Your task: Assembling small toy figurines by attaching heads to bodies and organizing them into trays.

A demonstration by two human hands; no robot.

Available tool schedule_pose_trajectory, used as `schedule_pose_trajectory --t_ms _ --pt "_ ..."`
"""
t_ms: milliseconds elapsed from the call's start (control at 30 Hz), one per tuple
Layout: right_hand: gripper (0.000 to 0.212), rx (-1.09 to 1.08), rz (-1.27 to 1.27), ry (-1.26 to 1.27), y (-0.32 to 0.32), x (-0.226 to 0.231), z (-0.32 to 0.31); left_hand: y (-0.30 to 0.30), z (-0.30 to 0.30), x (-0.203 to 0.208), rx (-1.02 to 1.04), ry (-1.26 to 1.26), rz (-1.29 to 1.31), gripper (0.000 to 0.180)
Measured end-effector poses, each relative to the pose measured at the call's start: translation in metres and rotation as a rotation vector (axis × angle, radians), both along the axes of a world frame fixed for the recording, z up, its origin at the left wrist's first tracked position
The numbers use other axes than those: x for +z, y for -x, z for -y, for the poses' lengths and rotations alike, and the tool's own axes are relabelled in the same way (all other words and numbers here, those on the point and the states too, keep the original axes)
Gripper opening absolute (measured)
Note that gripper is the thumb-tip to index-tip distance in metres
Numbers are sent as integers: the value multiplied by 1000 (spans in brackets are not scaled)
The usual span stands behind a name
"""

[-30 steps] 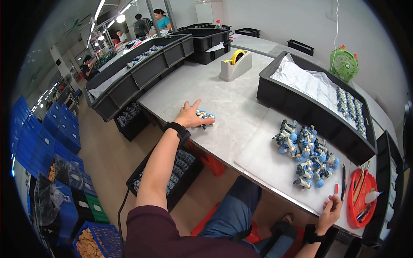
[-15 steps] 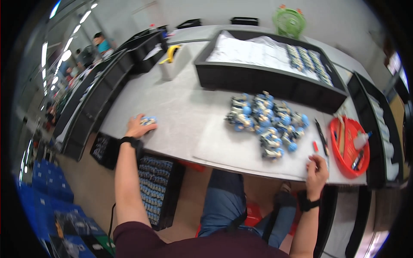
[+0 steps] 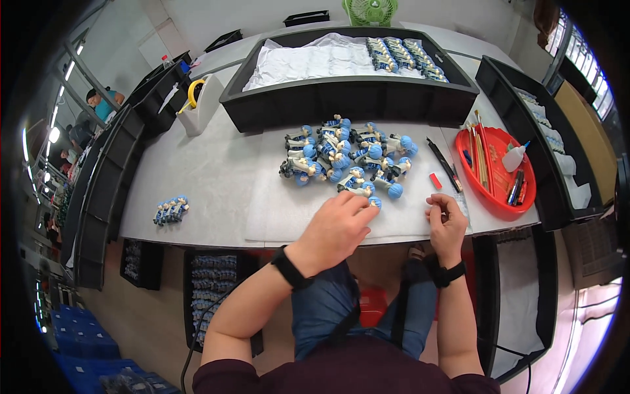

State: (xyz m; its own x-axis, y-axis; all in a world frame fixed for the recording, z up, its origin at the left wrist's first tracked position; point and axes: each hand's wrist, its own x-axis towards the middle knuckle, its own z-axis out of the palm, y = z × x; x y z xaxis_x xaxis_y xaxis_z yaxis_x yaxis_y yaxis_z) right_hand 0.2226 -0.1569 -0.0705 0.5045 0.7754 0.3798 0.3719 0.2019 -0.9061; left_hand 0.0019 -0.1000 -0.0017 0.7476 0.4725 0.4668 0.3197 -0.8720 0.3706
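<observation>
A pile of small figurines (image 3: 335, 154) with light-blue heads and blue-and-white bodies lies on the pale table mat. My left hand (image 3: 333, 231) reaches to the near edge of this pile, its fingers closed around a figurine (image 3: 375, 202) whose blue head shows past the fingertips. To the right, my right hand (image 3: 448, 226) hovers over the mat's front edge with curled fingers; whatever they may hold is hidden. A short row of figurines (image 3: 170, 211) stands apart at the left of the table.
Behind the pile sits a black tray (image 3: 348, 102) lined with white sheet, with rows of figurines at its right. A red basket (image 3: 494, 205) holds brushes, pens and a bottle. Beside it lie a black pen (image 3: 443, 163) and a red piece (image 3: 435, 181). A white tape dispenser (image 3: 200, 115) stands left.
My left hand has left the figurines at the table's left and come across to the pile. My right hand stays near the front edge, fingers curled. The whole view has shifted.
</observation>
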Motion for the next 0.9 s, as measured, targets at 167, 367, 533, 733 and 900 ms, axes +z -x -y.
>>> schedule_pose_trajectory --t_ms 167,367,533,733,900 --pt "14 1 -6 0 0 -3 1 -23 -2 -15 234 -62 -341 47" --pt "13 32 -10 -54 -4 -2 3 -17 7 -16 209 617 151 54" --pt "23 299 -440 8 39 9 39 -26 30 -35 121 1190 671 54" --pt "34 431 -856 78 75 16 64 -36 48 -38 96 1434 748 52" --pt "30 394 -937 117 69 16 67 -32 52 -29 17 1546 742 46"
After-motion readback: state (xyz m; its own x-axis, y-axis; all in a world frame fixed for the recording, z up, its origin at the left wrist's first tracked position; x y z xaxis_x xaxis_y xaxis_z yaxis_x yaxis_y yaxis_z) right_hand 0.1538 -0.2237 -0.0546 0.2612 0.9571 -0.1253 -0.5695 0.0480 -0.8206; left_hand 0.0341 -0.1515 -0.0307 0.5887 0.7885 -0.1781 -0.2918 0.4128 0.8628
